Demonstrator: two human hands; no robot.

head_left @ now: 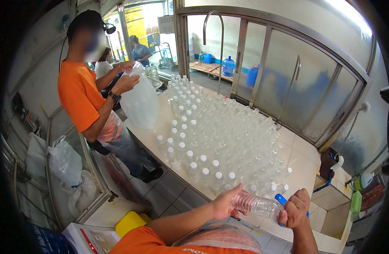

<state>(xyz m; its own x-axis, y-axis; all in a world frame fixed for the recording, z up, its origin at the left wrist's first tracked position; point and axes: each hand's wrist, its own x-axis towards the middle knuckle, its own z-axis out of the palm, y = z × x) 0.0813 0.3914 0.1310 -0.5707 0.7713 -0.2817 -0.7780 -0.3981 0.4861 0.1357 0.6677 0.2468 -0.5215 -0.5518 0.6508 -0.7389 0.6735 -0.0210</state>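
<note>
A clear ribbed plastic bottle [262, 206] lies sideways in front of me, above the counter's near edge. My left hand [226, 204] is closed round its base end. At the neck end, my right hand [295, 210] is clenched round a blue plastic tool [281, 199], most of which the fingers hide. Whether the neck carries a cap cannot be seen. Just beyond my hands, many clear bottles [228, 139] stand upright in a dense group; those along the left and near sides wear white caps [218, 175], while many in the middle look uncapped.
Left of the counter [158, 158], a person in an orange shirt [78, 93] holds a large translucent bag [139, 103] by its top. Curved metal spouts [222, 46] rise behind the bottles, before sliding panels [304, 84]. A tiled basin [335, 218] lies to the right.
</note>
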